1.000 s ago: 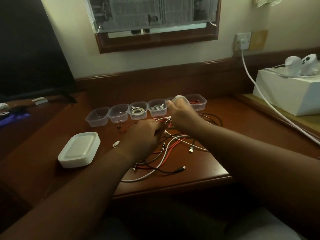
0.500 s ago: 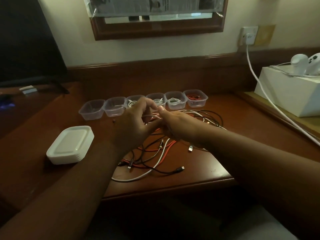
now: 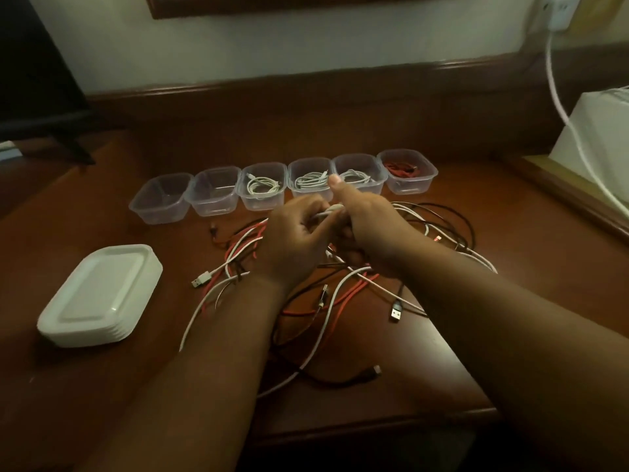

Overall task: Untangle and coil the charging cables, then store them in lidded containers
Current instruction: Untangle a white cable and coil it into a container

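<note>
Both hands are bunched together in the middle of the frame, right over the cable mess. The left hand has its fingers curled round a white cable, and the right hand grips the same cable just beside it, thumb sticking up. Under them the tangle of cables, white, red and black, sprawls over the wooden surface from center down toward the lower edge. Behind the hands runs a row of six clear containers, all with no lids on: the two at the left end hold nothing, the next three each have a coiled white cable, and the one at the right end has a red cable. The stack of white lids sits at the left of the frame, well apart from the tangle.
</note>
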`<state>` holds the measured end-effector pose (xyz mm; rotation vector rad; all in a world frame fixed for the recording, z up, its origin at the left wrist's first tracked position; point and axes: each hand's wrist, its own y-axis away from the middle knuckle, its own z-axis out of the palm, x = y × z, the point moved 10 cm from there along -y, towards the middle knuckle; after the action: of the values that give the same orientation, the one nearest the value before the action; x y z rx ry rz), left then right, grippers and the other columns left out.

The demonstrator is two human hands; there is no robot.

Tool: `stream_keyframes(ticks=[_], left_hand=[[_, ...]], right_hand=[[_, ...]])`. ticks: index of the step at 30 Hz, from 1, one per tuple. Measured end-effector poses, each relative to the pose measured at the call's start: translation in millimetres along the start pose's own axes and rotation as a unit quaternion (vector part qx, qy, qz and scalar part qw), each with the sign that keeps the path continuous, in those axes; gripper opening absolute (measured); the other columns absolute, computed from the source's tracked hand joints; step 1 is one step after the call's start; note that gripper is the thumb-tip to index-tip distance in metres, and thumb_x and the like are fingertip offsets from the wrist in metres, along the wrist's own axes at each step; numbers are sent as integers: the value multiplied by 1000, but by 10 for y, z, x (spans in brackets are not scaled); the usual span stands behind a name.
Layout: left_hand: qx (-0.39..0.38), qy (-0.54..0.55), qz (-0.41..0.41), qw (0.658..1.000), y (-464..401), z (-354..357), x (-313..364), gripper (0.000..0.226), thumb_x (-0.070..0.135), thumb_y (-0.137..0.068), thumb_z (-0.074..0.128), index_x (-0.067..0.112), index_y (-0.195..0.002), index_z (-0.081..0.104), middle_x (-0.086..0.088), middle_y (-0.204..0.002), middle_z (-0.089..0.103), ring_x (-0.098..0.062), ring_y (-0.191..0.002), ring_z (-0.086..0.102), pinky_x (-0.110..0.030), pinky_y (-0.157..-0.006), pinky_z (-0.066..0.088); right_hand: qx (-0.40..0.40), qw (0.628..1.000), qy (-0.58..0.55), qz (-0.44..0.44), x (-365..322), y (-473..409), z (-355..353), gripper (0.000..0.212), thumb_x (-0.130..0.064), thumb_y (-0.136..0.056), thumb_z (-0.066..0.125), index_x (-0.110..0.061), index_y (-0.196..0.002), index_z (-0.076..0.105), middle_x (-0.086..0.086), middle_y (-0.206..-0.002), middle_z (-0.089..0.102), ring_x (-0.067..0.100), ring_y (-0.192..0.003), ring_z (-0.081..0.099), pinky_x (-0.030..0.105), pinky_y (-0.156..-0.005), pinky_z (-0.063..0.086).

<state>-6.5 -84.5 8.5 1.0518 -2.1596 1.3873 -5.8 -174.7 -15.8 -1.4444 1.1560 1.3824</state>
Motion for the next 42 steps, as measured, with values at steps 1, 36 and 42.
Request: stream_keyframes(ticks=[1, 36, 42], left_hand=[[0, -5, -12, 1000, -19, 37, -84, 48, 52, -93, 52, 8, -76, 62, -5, -70, 58, -23, -67, 55, -48, -61, 45], [140, 166, -223, 950, -45, 128, -860, 61, 58, -83, 54, -2, -79, 64, -21, -70, 66, -33, -65, 67, -37, -60, 54], [64, 117, -191, 973, -95, 220, -776, 53, 54, -91, 55, 4, -76, 64, -6, -63, 66, -20, -60, 65, -36, -58, 55]], right_hand=[[10, 1000, 11, 2, 41, -61, -36, 63, -59, -101, 32, -11, -63, 51, 3, -50, 34, 17, -43, 30, 27, -45, 25], [-61, 949, -303, 59, 646, -608, 79, 52, -45, -95, 46, 1, -113, 63, 10, -77, 63, 22, -75, 63, 33, -74, 53], [35, 949, -308, 62, 728, -641, -144, 43, -41, -100, 48, -12, -69, 54, 1, -52, 34, 15, -50, 38, 33, -64, 38]])
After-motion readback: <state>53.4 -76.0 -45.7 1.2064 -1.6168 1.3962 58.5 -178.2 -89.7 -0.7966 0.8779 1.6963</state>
